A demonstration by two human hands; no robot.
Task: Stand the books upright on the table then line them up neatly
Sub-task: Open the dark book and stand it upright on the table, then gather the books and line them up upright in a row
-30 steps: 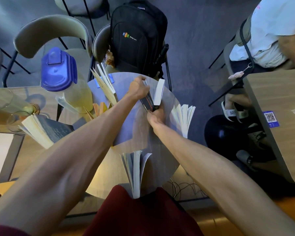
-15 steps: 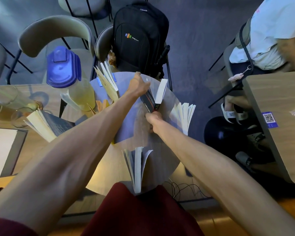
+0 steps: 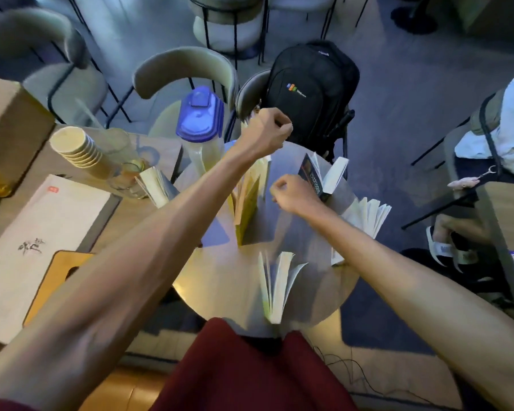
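Basically, head view only: your left hand [image 3: 269, 129] is fisted over the far rim, holding nothing; your right hand [image 3: 293, 193] is curled and empty, just beside the dark-cover book [image 3: 315, 179]. Books stand fanned open on the round table [image 3: 220, 280]: yellow book [image 3: 247, 203], near book [image 3: 275, 287], right-edge book [image 3: 368, 215]. Paperbacks look light, floppy, tip-prone. Grip at the spine, low.

Black backpack [image 3: 310, 93] with a small multicoloured logo, blue-lidded pitcher [image 3: 201, 120], yellow-covered book [image 3: 247, 203], dark-covered book [image 3: 316, 180] with pale lettering, grey round surface [image 3: 220, 277], dark red clothing [image 3: 250, 369].
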